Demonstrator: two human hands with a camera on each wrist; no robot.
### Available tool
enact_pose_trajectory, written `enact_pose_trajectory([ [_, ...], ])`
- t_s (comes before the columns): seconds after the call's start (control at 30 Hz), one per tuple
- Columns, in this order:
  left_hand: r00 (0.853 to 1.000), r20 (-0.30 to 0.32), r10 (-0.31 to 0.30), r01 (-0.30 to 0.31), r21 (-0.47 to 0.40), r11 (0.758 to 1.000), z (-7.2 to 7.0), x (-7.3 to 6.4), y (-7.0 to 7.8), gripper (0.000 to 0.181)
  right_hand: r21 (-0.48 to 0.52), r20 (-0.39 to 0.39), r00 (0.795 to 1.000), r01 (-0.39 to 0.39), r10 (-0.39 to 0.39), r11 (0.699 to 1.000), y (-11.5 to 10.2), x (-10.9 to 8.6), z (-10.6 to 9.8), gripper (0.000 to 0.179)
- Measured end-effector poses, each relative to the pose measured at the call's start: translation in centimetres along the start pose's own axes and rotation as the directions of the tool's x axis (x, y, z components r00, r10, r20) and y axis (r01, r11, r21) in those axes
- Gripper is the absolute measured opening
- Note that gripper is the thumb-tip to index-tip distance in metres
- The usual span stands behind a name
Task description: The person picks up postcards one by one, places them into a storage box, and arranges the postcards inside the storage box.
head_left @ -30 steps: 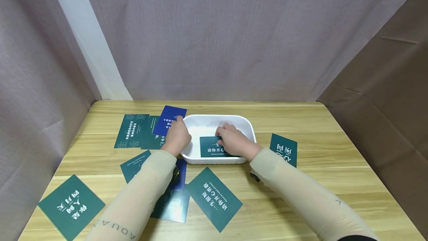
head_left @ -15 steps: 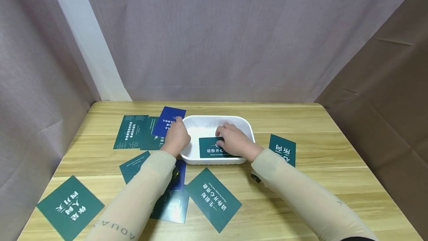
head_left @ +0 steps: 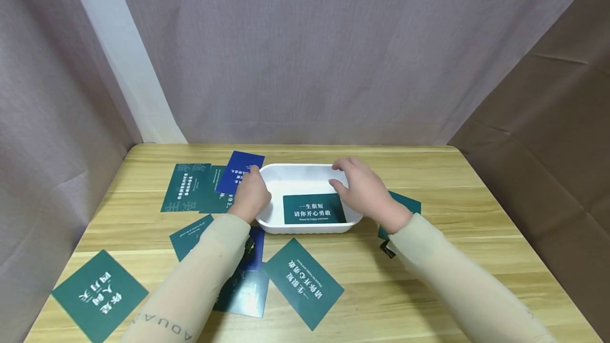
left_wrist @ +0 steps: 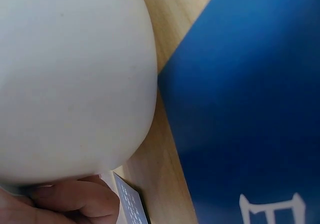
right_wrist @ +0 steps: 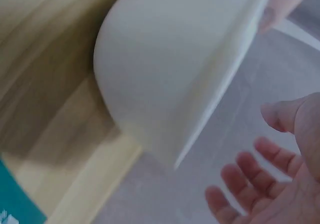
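A white plastic tray [head_left: 305, 174] sits near the back of the table. My left hand [head_left: 251, 195] grips its left rim; in the left wrist view, curled fingers [left_wrist: 80, 200] show at the tray's edge. Inside the tray lies a dark green card [head_left: 314, 216] with white lettering, tilted against the near wall as far as I can tell. Over the tray's right end is my right hand [head_left: 366, 188], thumb and fingers spread, nothing between them. The right wrist view shows that hand [right_wrist: 280, 179] apart from the tray's wall [right_wrist: 160, 59].
Left of the tray, a blue card [head_left: 234, 171] overlaps green cards [head_left: 187, 187]. Another green card [head_left: 101, 295] lies front left, and one [head_left: 303, 285] lies before the tray. My right wrist partly hides a green card [head_left: 405, 204]. My left forearm covers parts of several cards.
My right hand has let go of the green card in the tray and moved right and up, its fingers opening. My left hand stays on the tray's left rim.
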State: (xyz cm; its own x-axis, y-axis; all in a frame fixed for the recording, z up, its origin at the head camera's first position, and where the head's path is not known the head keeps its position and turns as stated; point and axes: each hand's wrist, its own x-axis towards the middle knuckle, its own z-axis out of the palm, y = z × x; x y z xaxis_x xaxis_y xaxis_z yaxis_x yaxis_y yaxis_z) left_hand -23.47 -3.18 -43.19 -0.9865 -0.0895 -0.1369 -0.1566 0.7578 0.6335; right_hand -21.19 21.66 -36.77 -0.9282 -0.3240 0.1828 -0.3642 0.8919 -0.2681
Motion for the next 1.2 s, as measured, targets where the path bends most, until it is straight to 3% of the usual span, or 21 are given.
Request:
enact_pose_trajectory([
  [0.2, 1.0, 0.001, 0.001, -0.001, -0.001, 1.0, -0.1, 0.0, 0.1, 0.074, 0.024, -0.087, 0.979, -0.181, 0.183, 0.983, 3.1, -1.3, -2.3, 0.052],
  [0.3, 1.0, 0.004, -0.003, 0.003, 0.003, 1.0, -0.1, 0.0, 0.0, 0.074, 0.014, -0.088, 0.966, -0.245, 0.245, 0.97, 5.2, -2.0, -2.9, 0.057],
  [0.5, 1.0, 0.011, -0.005, 0.005, 0.005, 1.0, -0.2, -0.1, 0.1, 0.074, -0.046, 0.045, 0.94, -0.336, 0.338, 0.941, 8.5, -3.7, -2.7, 0.074],
  [0.67, 1.0, 0.012, -0.007, 0.007, 0.001, 1.0, -0.2, -0.2, 0.1, 0.073, -0.146, 0.2, 0.893, -0.379, 0.403, 0.914, 10.4, -5.0, -2.0, 0.098],
  [0.8, 1.0, 0.014, -0.013, 0.013, -0.009, 1.0, -0.2, -0.3, 0.1, 0.073, -0.2, 0.275, 0.855, -0.396, 0.439, 0.896, 11.4, -5.5, -1.5, 0.111],
  [0.93, 1.0, 0.015, -0.014, 0.014, -0.01, 1.0, -0.2, -0.2, 0.0, 0.074, -0.235, 0.306, 0.815, -0.437, 0.493, 0.868, 11.9, -5.8, -1.1, 0.117],
  [1.2, 1.0, 0.012, -0.013, 0.013, -0.006, 1.0, -0.1, -0.1, 0.0, 0.075, -0.318, 0.3, 0.771, -0.475, 0.563, 0.82, 12.4, -5.9, 0.0, 0.128],
])
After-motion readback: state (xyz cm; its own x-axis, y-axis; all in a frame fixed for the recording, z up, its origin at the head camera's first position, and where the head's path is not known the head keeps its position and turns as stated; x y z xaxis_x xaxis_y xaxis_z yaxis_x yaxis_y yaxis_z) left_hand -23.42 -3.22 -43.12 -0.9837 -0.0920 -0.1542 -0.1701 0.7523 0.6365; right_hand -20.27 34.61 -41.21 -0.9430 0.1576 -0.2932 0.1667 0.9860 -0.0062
